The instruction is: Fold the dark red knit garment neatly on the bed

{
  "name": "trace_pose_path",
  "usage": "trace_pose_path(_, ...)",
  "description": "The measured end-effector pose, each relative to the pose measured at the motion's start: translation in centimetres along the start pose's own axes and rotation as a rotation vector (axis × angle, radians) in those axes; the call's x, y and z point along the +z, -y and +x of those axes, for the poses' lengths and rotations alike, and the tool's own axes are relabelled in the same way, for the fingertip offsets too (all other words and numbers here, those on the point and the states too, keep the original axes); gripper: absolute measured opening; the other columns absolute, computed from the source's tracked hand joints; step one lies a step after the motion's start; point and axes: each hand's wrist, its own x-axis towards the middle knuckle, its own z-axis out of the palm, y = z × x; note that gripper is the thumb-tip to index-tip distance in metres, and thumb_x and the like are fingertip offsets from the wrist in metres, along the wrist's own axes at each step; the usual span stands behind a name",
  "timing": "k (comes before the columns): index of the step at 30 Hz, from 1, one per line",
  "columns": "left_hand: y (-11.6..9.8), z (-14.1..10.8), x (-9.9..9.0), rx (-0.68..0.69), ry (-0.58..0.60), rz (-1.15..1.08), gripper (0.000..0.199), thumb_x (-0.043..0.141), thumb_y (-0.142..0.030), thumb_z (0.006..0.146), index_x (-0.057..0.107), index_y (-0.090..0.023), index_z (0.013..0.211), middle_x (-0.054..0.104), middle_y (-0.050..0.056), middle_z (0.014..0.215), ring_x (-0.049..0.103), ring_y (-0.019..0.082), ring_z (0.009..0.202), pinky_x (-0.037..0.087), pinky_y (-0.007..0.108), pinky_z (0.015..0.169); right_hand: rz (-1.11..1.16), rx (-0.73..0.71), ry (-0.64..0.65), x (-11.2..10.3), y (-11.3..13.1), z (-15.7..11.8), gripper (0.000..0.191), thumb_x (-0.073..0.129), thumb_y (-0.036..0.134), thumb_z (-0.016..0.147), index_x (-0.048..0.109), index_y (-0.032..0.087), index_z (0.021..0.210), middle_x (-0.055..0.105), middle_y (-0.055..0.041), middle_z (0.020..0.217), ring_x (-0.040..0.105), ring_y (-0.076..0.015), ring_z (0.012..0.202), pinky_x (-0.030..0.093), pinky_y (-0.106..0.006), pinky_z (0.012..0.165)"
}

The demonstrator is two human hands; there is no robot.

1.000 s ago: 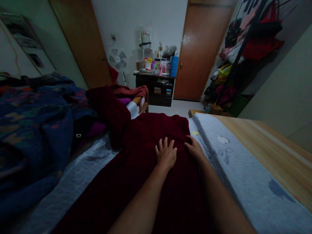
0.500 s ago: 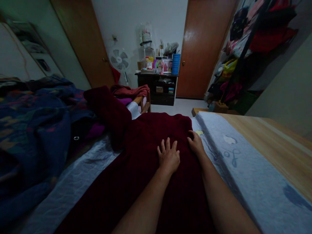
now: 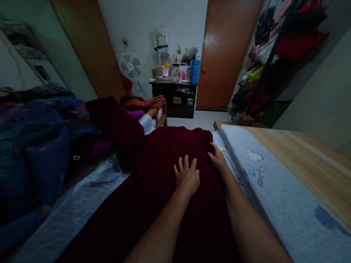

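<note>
A dark red garment lies spread over the bed, with what looks like a sleeve reaching out to the upper left. My left hand rests flat on the middle of the cloth, fingers spread and holding nothing. At the garment's right edge is my right hand, its fingers slightly bent and apart, touching the cloth there. No fold of fabric shows between its fingers.
Blue patterned clothes are heaped on the left. A pale blue mattress with printed letters runs along the right, beside a wooden board. Farther off stand a dark cabinet, a white fan and a bed frame.
The whole view has shifted slightly, so things sit a little farther left. Both hands stay at nearly the same spots on the garment.
</note>
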Motion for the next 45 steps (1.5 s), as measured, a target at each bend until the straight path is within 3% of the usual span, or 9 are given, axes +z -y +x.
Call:
trace_pose_path(8,0.0,0.0,0.1,0.007,-0.009,0.001,0.051,0.044,-0.039,0.090,0.037,-0.033,0.140,0.028,0.006,0.152,0.019,0.034,0.139,0.024,0.057,0.108,0.113,0.052,0.096,-0.2,-0.5,0.3,0.058,0.046,0.025,0.077,0.043,0.016,0.135,0.051,-0.0088,0.137,0.046,-0.0193,0.127,0.033,-0.039,0.109)
trace_pose_path(18,-0.1,0.0,0.1,0.024,-0.029,0.023,0.054,0.047,-0.042,0.088,0.039,-0.029,0.140,0.028,0.009,0.152,0.018,0.033,0.140,0.020,0.059,0.110,-0.292,0.115,0.155,0.5,0.4,0.2,0.065,0.050,0.033,0.083,0.033,0.014,0.142,0.043,-0.0149,0.143,0.038,-0.0271,0.132,0.031,-0.046,0.108)
trace_pose_path(24,-0.1,-0.1,0.1,0.157,-0.078,0.038,0.055,0.043,-0.041,0.090,0.039,-0.018,0.140,0.022,0.009,0.155,0.013,0.026,0.143,0.015,0.051,0.115,-0.382,0.110,0.159,0.8,0.5,0.0,0.062,0.045,0.035,0.087,0.030,0.016,0.144,0.043,-0.0133,0.142,0.038,-0.0257,0.132,0.031,-0.043,0.108)
trace_pose_path(28,-0.2,-0.2,0.3,0.148,-0.054,0.022,0.058,0.043,-0.045,0.090,0.037,-0.019,0.142,0.026,0.009,0.154,0.018,0.030,0.141,0.019,0.051,0.114,-0.483,0.104,0.154,1.0,0.4,0.5,0.060,0.042,0.038,0.089,0.030,0.016,0.143,0.039,-0.0130,0.145,0.035,-0.0251,0.134,0.029,-0.042,0.108)
trace_pose_path(35,-0.3,-0.3,0.4,0.125,-0.032,0.005,0.064,0.045,-0.054,0.087,0.036,-0.023,0.143,0.024,0.011,0.154,0.016,0.035,0.141,0.018,0.052,0.112,-0.681,0.177,0.193,1.4,1.0,2.0,0.059,0.036,0.047,0.092,0.032,0.018,0.143,0.025,-0.0118,0.153,0.029,-0.0322,0.136,0.029,-0.049,0.106)
trace_pose_path(40,-0.4,-0.2,0.3,0.118,-0.015,0.016,0.066,0.045,-0.054,0.087,0.035,-0.023,0.143,0.023,0.011,0.154,0.016,0.035,0.141,0.018,0.053,0.112,-0.761,-0.010,0.126,1.7,1.8,2.3,0.060,0.040,0.032,0.090,0.026,0.016,0.145,0.017,-0.0103,0.156,0.013,-0.0282,0.142,0.020,-0.052,0.110)
trace_pose_path(42,-0.4,-0.2,0.3,0.118,-0.015,0.019,0.066,0.045,-0.054,0.086,0.035,-0.022,0.143,0.023,0.011,0.154,0.017,0.035,0.141,0.018,0.052,0.112,-0.773,-0.088,0.147,1.8,1.9,2.4,0.059,0.040,0.027,0.089,0.028,0.017,0.145,0.013,-0.0088,0.157,0.010,-0.0262,0.143,0.019,-0.051,0.111)
trace_pose_path(45,-0.4,-0.2,0.3,0.117,-0.025,0.018,0.065,0.046,-0.053,0.086,0.036,-0.022,0.143,0.024,0.012,0.154,0.018,0.035,0.140,0.019,0.052,0.112,-0.768,-0.074,0.226,1.9,1.7,2.8,0.053,0.037,0.031,0.091,0.034,0.018,0.142,0.014,-0.0076,0.157,0.013,-0.0275,0.142,0.022,-0.050,0.110)
